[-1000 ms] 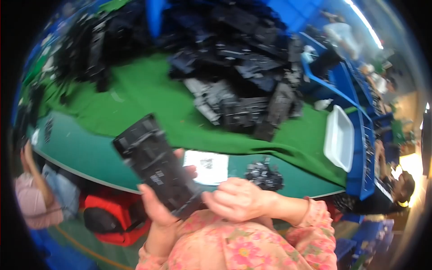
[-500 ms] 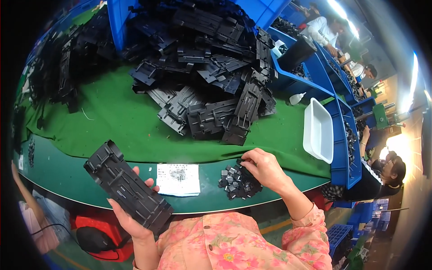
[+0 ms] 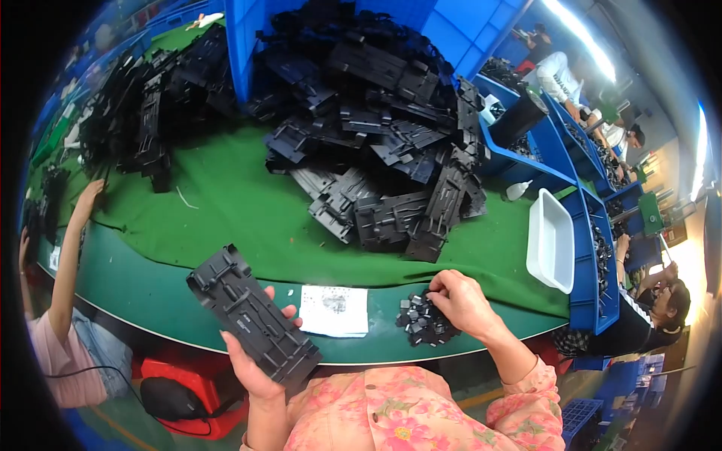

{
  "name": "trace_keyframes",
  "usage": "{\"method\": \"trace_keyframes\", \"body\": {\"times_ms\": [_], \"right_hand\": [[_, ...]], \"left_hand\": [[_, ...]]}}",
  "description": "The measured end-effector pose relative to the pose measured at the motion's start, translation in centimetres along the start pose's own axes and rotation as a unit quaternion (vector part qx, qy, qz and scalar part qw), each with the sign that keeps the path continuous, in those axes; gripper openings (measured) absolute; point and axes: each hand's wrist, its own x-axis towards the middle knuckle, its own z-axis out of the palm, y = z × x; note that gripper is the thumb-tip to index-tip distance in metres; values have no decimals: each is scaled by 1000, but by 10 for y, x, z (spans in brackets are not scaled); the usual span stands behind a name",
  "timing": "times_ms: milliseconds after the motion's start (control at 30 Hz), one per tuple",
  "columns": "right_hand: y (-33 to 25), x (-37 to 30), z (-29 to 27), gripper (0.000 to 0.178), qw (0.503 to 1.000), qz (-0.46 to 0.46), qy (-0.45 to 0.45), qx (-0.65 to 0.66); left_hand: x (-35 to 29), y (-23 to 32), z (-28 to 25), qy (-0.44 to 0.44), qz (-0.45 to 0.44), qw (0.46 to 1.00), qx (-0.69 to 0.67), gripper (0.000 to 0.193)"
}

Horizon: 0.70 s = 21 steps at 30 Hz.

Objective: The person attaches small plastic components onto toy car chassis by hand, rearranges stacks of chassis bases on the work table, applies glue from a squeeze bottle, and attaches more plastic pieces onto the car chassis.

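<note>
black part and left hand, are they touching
Touching. The head view shows the left hand gripping the black part, thumb against one long edge, fingers at the other.

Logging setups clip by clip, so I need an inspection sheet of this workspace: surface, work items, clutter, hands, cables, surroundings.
Surface: smooth green tabletop, partly covered by wrinkled green cloth.
Work items: long black moulded plastic part; heap of small black blocky pieces; white printed paper sheet.
Clutter: large pile of black plastic parts; white rectangular plastic tray; small white bottle.
Hands: left hand holds the long part; right hand at the heap, grasp unclear.
Cables: thin black cable, lower left.
Surroundings: co-workers both sides; blue plastic bins right.
</note>
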Motion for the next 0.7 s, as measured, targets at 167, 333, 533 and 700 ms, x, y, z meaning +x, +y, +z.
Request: {"method": "trace_keyframes", "body": {"times_ms": [167,333,533,700], "right_hand": [[-9,3,-4,16,996,-56,33,66],[-62,15,-6,9,954,17,-117,275],[-92,34,30,13,949,-257,-108,147],[-101,47,37,13,960,-229,-154,51]], "left_hand": [[0,4,-4,-12,7,1000,-11,75],[1,6,-2,-4,8,999,-38,70],[-1,7,-10,-48,1,998,-26,72],[-5,11,-9,-41,7,999,-30,72]]}}
